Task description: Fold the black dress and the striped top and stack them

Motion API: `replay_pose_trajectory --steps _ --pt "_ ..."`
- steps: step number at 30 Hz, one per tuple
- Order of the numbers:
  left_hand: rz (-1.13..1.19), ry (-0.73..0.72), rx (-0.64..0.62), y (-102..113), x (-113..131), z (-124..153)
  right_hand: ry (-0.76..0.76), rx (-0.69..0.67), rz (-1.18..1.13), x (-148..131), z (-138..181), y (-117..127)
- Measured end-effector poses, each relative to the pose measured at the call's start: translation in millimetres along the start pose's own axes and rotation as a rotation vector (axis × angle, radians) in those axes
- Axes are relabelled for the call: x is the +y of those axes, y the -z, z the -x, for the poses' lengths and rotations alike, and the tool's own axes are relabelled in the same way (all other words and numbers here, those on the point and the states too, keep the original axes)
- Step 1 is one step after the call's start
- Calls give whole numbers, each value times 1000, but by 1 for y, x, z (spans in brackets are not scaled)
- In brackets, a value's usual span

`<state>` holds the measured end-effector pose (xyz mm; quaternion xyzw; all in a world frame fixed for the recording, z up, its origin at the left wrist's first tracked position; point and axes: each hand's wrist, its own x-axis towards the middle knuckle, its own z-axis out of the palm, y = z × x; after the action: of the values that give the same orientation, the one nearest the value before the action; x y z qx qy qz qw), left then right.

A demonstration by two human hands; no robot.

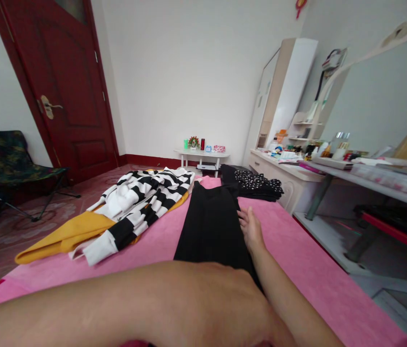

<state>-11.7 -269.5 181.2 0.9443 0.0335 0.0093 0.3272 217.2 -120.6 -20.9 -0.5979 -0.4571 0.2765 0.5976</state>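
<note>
A long black garment [212, 217] that looks like folded trousers lies lengthwise on the pink bedspread [286, 250]. My right hand [252, 229] rests along its right edge, fingers stretched out and slightly apart, the fingertips touching the cloth. Across the near end reaches my left arm, very close to the camera. The back of my left hand [232, 301] covers that end of the black cloth, and its fingers are hidden below. To the left lies a loose heap with a black-and-white checked top [145, 190] over a mustard-yellow garment [68, 233].
Folded black clothes with white dots [257, 183] lie at the far right corner of the bed. Beyond stands a small white table [203, 153]. A cluttered dressing table [376, 176] runs along the right. On the left are a camouflage folding chair [8, 161] and a red door [66, 91].
</note>
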Motion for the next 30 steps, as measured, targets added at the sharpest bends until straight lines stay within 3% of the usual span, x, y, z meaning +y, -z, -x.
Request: replay_pose_trajectory --steps 1,2,3,8,11,14,17,20,25,30 --pt "2 -7 -85 -7 -9 -6 -34 8 -43 0 0 0" --pt "-7 12 -91 -11 -21 -12 -56 12 -71 -1 1 0" --pt "-33 59 -26 -14 -36 -18 -61 15 -84 -2 2 0" --pt "-372 385 600 -22 -131 -42 93 -47 -30 -12 10 -3" --pt "-424 462 707 -32 -179 -47 149 -141 -8 -19 15 -5" --pt "-409 444 801 -32 -203 -52 160 -225 28 -25 19 -6" --pt "-347 420 922 -15 -215 -66 42 -254 50 -29 22 -7" --pt "-245 484 1008 1 -231 -87 -56 -249 21 -31 24 -9" --pt "-219 526 1012 -11 -256 -109 -50 -300 107 -36 28 -4" --pt "-464 358 708 -29 -255 -109 -337 -604 309 -53 -2 23"
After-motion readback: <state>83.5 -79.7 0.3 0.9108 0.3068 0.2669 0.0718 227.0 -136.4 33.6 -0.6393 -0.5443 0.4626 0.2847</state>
